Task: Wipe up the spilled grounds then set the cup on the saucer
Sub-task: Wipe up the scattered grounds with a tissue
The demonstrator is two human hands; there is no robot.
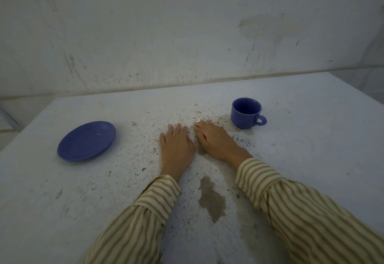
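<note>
A blue cup stands upright at the right of the white surface, its handle pointing right. A blue saucer lies apart at the left. Dark spilled grounds speckle the surface between the cup and my hands. My left hand lies flat, palm down, fingers slightly apart, holding nothing. My right hand sits beside it, pressed down over something small and white that peeks out at the fingertips; what it is I cannot make out.
A brownish wet stain marks the surface between my forearms. The rough white table ends at a scuffed white wall behind. Striped sleeves cover both arms.
</note>
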